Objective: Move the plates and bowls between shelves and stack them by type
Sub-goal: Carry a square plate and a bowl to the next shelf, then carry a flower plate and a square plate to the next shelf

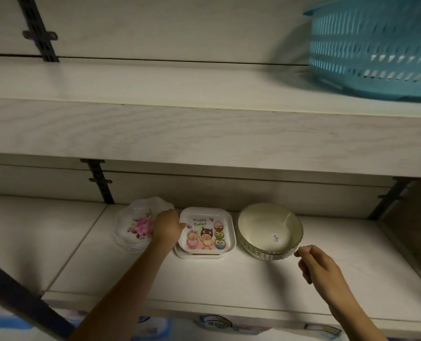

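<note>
1. Right hand [317,265], fingers curled and empty, hung just beside the cream bowls [268,230] on the lower shelf [229,279].
2. Left hand [166,227] curled between floral plates [138,225] and Easter plates [205,232]; grip unclear.

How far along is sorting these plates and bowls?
Done: three stacks by type on the lower shelf: floral plates, square Easter plates, cream bowls. In hand: the left hand is at the Easter stack's edge, the right hand beside the bowls; grips unclear. Left: possibly only straightening; no loose dishes show.
</note>
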`<act>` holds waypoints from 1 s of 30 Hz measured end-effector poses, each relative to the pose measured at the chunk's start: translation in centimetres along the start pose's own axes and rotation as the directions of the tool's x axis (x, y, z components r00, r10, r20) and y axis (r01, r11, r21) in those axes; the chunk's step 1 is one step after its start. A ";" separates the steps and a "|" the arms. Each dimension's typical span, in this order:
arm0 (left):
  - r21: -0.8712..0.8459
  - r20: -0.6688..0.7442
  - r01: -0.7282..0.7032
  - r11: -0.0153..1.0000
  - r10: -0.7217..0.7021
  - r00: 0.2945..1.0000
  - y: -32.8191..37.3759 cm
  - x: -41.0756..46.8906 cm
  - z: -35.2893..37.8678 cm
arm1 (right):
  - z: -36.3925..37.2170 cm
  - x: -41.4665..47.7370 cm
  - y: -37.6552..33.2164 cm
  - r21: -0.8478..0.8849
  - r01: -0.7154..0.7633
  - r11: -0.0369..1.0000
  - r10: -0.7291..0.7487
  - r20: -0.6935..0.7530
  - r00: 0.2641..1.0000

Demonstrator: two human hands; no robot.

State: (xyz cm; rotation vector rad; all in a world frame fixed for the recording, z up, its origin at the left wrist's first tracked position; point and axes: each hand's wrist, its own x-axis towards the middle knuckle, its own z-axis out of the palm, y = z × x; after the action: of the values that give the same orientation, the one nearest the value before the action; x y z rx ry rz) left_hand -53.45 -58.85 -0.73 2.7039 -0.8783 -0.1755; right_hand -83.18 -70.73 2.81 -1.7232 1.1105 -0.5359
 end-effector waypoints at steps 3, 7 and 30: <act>0.060 -0.049 -0.038 0.997 0.041 0.998 0.1 -0.6 0.4 | 0.5 0.2 0.1 0.002 0.019 1.000 -0.019 0.017 1.000; 0.090 -0.120 -0.077 0.993 0.088 0.989 -0.6 -1.9 0.0 | 1.7 0.3 -0.6 -0.029 0.061 0.998 -0.058 0.077 0.995; -0.037 -0.148 0.124 0.992 -0.128 0.981 -18.8 -19.3 -9.0 | 20.7 -6.1 -9.5 -0.182 0.674 0.716 -0.382 0.706 0.597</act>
State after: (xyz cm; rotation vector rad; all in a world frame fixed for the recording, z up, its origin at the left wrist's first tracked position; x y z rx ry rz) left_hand -56.81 -30.83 2.44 2.7059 -0.6576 -0.0091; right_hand -66.26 -54.27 3.37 -2.4204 0.1729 -0.0139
